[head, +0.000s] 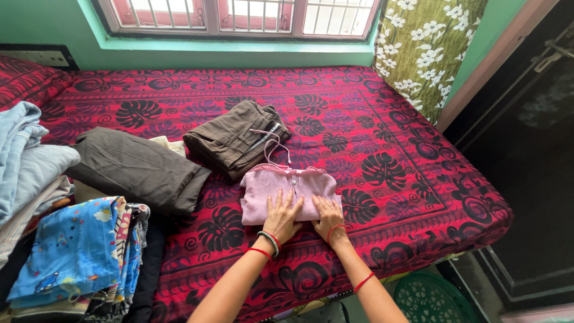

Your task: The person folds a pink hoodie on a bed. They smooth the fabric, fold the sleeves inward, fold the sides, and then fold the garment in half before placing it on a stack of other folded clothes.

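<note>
Both hands — left hand [282, 216], right hand [328, 216] — fingers spread flat on folded pink garment [287, 190], red bedspread [382, 149]

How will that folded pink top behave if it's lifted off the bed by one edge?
The folded pink top is thin cloth, so it would likely sag and unfold. It looks light, and both hands, left hand and right hand, press it flat. Its loose drawstrings would probably dangle.

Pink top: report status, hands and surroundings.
Left hand and right hand flat on folded pink top. Top lies on red bedspread. Folded brown trousers just behind.
</note>
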